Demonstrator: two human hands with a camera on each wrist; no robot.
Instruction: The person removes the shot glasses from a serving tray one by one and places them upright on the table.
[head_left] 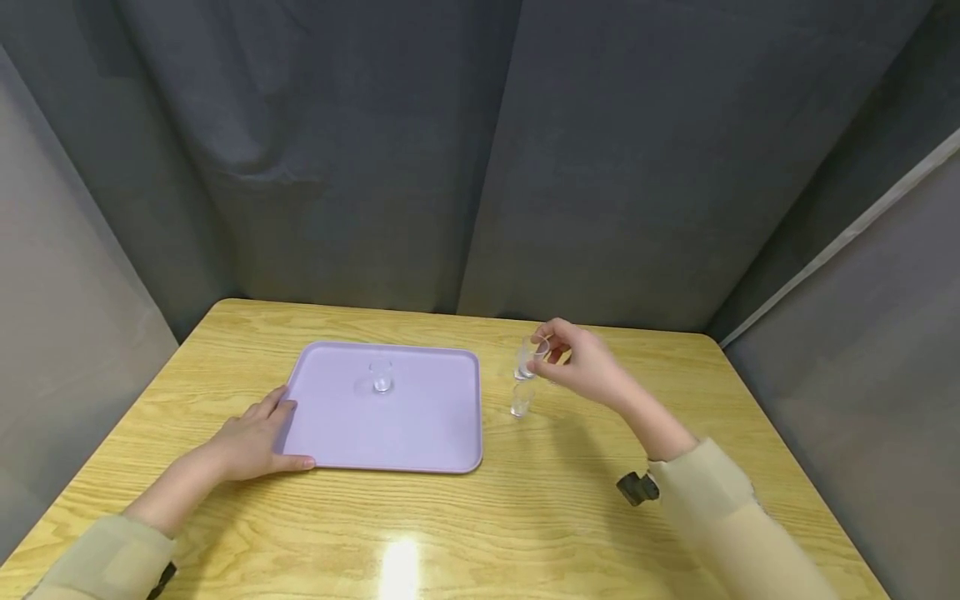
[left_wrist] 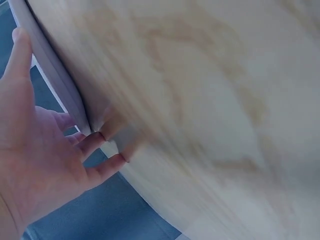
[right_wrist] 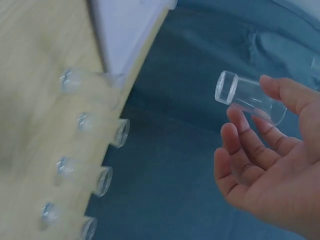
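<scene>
Wooden table (head_left: 525, 517), light grain, inside a booth of dark grey curtain (head_left: 375, 167). A lavender tray (head_left: 420, 433) lies flat on the left-centre of the tabletop.

Left hand (head_left: 251, 442): resting on the table at the tray's near-left corner, fingers straight and relaxed, thumb along the near edge, fingertips against the left rim. Nothing gripped. The left wrist view shows the same: palm open, fingertips (left_wrist: 97, 140) touching the tray's edge (left_wrist: 60, 80), image blurred.

Right hand (head_left: 581, 362): raised above the table to the right of the tray, pinching a small clear glass cup (head_left: 537, 350) between thumb and fingertips. In the right wrist view the held cup (right_wrist: 247, 97) lies tilted on its side across the fingertips (right_wrist: 240, 135), thick base toward the camera, clear of the table.

One more clear cup (head_left: 382, 377) stands upright on the tray, near the middle of its far half.

Off the tray, just beside its right edge, a row of clear cups (head_left: 522, 398) stands on the table below the raised hand. The right wrist view shows four of them in line (right_wrist: 90, 165); the head view shows fewer clearly.

Both forearms are in beige sleeves (head_left: 720, 500); a small dark device (head_left: 637, 487) sits at the right wrist.
</scene>
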